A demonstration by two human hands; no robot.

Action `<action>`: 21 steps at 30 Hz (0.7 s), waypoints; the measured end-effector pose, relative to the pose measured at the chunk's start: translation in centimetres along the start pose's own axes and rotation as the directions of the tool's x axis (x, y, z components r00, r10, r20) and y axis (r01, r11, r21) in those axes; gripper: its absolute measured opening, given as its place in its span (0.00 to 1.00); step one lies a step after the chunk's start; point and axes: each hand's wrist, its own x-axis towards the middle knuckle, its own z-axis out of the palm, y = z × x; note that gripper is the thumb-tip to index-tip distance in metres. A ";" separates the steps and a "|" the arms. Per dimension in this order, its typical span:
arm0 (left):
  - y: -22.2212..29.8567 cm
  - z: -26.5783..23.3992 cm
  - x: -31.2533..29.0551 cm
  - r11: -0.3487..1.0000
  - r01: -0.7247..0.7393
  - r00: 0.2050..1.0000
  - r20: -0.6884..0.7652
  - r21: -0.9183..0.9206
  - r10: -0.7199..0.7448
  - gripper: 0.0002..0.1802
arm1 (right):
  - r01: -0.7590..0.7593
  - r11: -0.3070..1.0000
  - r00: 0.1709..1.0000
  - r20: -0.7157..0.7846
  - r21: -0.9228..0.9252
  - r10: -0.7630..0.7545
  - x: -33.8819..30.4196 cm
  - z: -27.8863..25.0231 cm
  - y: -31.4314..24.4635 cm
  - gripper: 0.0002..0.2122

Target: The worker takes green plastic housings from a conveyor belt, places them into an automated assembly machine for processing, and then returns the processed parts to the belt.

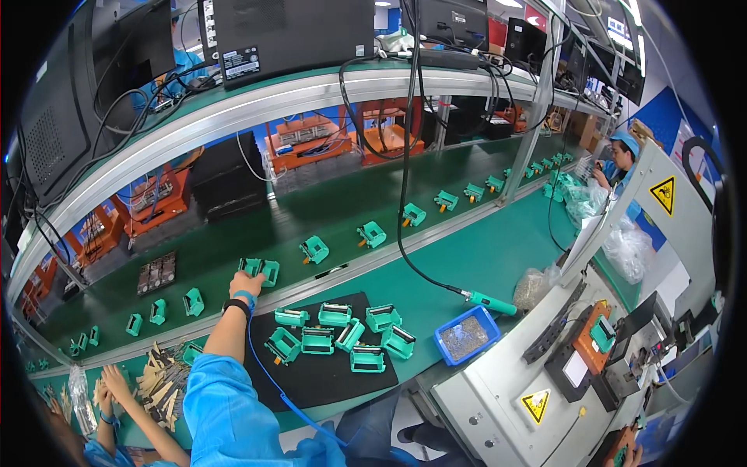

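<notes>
My left hand (247,286), with a black watch and a blue cord at its wrist, reaches onto the dark green conveyor belt (334,210). Its fingers are closed on a green plastic housing (250,265), partly covered by the hand. A second green housing (269,272) sits right against it. On the black mat (303,391) beside my forearm lie several more housings, among them one green housing (317,340) with a dark bar across it. My right hand does not show.
A blue tray of small metal parts (467,336) and a green electric screwdriver (492,303) are right of the mat. Co-worker hands (114,383) work near flat strips (162,385) at left. A grey machine (498,405) stands right; a hand (634,451) of unclear owner shows there.
</notes>
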 end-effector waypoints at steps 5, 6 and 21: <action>0.5 1.4 1.0 0.945 -0.170 0.968 0.133 -0.280 0.213 0.22 | 0.016 1.000 0.999 -0.046 0.018 -0.015 0.5 -0.1 -1.1 0.23; 1.7 0.8 0.2 0.895 -0.236 0.936 0.160 -0.379 0.314 0.21 | 0.012 1.000 0.999 -0.052 0.023 -0.011 0.4 -0.3 -1.4 0.22; 14.8 5.1 -12.7 0.765 -0.548 0.618 0.452 -0.338 0.643 0.29 | 0.243 0.949 0.969 -0.082 0.199 -0.231 1.3 -0.4 -8.6 0.19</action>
